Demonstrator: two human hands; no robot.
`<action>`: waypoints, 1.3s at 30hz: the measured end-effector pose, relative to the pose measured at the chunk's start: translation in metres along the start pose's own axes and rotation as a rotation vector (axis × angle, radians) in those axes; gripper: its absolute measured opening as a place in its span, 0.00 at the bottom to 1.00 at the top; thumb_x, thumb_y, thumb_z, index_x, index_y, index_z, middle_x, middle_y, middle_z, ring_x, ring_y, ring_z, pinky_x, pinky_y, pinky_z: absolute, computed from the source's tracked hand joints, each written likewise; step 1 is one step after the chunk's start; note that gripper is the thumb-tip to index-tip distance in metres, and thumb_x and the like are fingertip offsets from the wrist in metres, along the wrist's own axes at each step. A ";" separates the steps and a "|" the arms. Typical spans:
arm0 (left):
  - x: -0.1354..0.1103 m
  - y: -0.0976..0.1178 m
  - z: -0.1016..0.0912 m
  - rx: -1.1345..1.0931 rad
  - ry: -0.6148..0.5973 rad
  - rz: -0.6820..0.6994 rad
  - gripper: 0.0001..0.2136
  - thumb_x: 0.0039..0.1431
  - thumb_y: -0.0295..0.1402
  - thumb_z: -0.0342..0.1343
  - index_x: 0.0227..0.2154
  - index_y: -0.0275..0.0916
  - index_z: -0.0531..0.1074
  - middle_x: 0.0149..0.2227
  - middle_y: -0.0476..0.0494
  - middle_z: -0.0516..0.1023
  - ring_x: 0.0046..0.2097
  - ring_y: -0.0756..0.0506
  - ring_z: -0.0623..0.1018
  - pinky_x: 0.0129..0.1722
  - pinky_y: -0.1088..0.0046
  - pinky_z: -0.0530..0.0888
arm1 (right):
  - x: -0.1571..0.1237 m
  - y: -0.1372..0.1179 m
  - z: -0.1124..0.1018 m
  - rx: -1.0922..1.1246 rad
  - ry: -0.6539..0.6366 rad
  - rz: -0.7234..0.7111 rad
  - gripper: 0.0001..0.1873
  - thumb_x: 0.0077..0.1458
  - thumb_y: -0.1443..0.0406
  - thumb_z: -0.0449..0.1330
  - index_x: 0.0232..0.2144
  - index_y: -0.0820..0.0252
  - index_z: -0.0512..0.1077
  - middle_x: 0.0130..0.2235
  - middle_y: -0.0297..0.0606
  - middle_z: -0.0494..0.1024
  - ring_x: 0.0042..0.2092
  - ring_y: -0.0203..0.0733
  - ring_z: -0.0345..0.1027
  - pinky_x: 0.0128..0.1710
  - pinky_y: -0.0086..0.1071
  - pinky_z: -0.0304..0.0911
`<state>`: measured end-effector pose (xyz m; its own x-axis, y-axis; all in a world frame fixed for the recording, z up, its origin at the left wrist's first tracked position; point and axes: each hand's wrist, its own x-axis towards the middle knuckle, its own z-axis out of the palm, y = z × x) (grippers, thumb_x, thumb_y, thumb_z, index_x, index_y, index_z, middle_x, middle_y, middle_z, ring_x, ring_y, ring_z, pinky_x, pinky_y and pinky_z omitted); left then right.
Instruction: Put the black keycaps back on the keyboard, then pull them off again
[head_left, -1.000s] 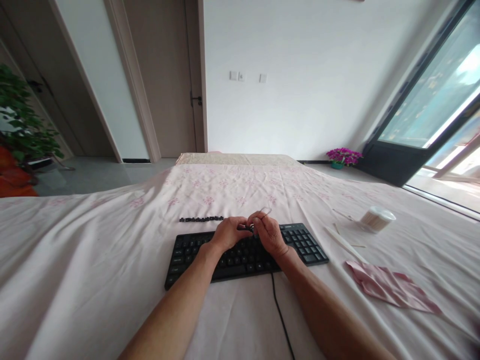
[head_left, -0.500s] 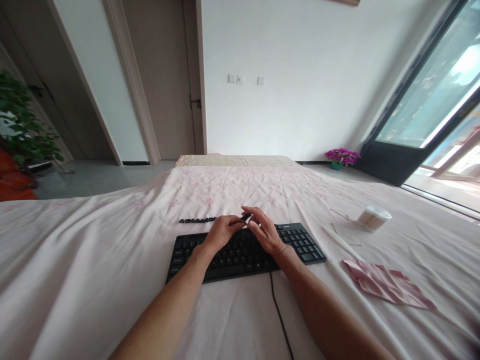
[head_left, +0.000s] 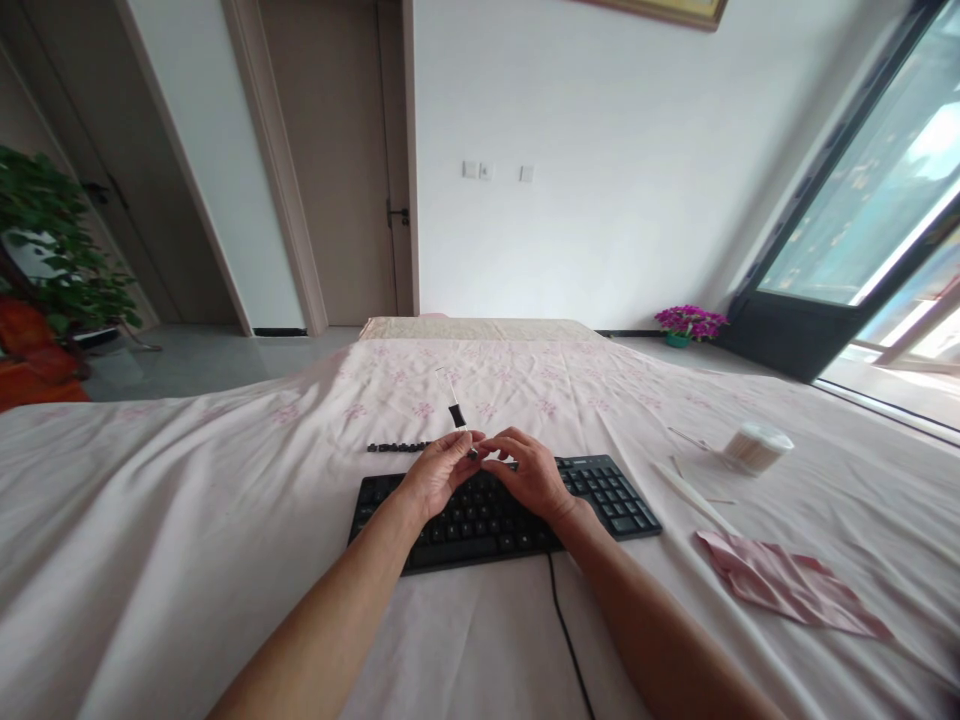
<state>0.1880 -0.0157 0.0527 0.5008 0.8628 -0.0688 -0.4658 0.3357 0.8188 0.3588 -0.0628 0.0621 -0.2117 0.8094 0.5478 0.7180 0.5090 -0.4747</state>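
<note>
My left hand (head_left: 439, 477) is closed on a wire keycap puller (head_left: 457, 416). The puller's black handle and a thin wire loop stick up beyond the fingers, while its other end is hidden in the hand. A small dark piece that looks like a keycap (head_left: 472, 454) shows where the fingertips of both hands meet. My right hand (head_left: 531, 473) has its fingers bent and its fingertips at that piece. Below both hands lies a black keyboard (head_left: 611, 495), partly covered by the wrists. A row of black keycaps (head_left: 396, 447) rests just behind its back edge.
A pink floral cloth (head_left: 285, 500) covers the surface. To the right are a clear tub of cotton swabs (head_left: 759, 447), a few loose swabs (head_left: 690, 438) and a folded pink cloth (head_left: 795, 583). The keyboard's cable (head_left: 568, 630) runs toward me.
The keycap puller has turned so that its handle and wire loop now point upward from my left hand. My right hand has curled its fingers in. The view has tilted slightly up.
</note>
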 end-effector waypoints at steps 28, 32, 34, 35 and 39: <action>-0.024 0.039 -0.139 0.891 0.771 0.458 0.21 0.54 0.49 0.51 0.40 0.39 0.77 0.37 0.43 0.81 0.37 0.44 0.79 0.36 0.73 0.71 | 0.053 0.051 0.037 -0.135 -0.242 0.333 0.15 0.47 0.69 0.60 0.38 0.53 0.79 0.35 0.35 0.80 0.36 0.41 0.72 0.37 0.32 0.64; -0.021 0.039 -0.139 0.876 0.734 0.457 0.21 0.54 0.49 0.51 0.41 0.39 0.77 0.39 0.43 0.81 0.39 0.44 0.79 0.36 0.73 0.71 | 0.054 0.055 0.038 -0.127 -0.291 0.302 0.18 0.46 0.73 0.56 0.37 0.54 0.80 0.35 0.34 0.81 0.37 0.40 0.73 0.39 0.31 0.65; -0.021 0.040 -0.139 0.862 0.732 0.457 0.21 0.54 0.49 0.51 0.40 0.39 0.77 0.40 0.42 0.81 0.39 0.44 0.79 0.37 0.73 0.71 | 0.053 0.055 0.037 -0.135 -0.291 0.299 0.20 0.46 0.75 0.54 0.37 0.55 0.79 0.36 0.36 0.81 0.39 0.41 0.73 0.42 0.32 0.65; -0.020 0.040 -0.139 0.859 0.733 0.456 0.21 0.54 0.49 0.51 0.40 0.39 0.77 0.40 0.42 0.81 0.39 0.44 0.79 0.37 0.73 0.71 | 0.052 0.054 0.036 -0.139 -0.287 0.299 0.20 0.47 0.76 0.54 0.38 0.56 0.79 0.37 0.37 0.81 0.40 0.41 0.73 0.43 0.32 0.65; -0.020 0.040 -0.138 0.872 0.737 0.449 0.21 0.54 0.49 0.51 0.40 0.39 0.77 0.41 0.42 0.81 0.38 0.44 0.79 0.37 0.73 0.71 | 0.055 0.040 0.038 -0.188 -0.295 0.289 0.15 0.51 0.70 0.56 0.39 0.56 0.79 0.39 0.39 0.80 0.41 0.43 0.72 0.43 0.32 0.63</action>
<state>0.0587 0.0328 0.0080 -0.2422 0.9393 0.2431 0.2952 -0.1673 0.9407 0.3510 0.0128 0.0473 -0.1451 0.9733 0.1780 0.8775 0.2097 -0.4314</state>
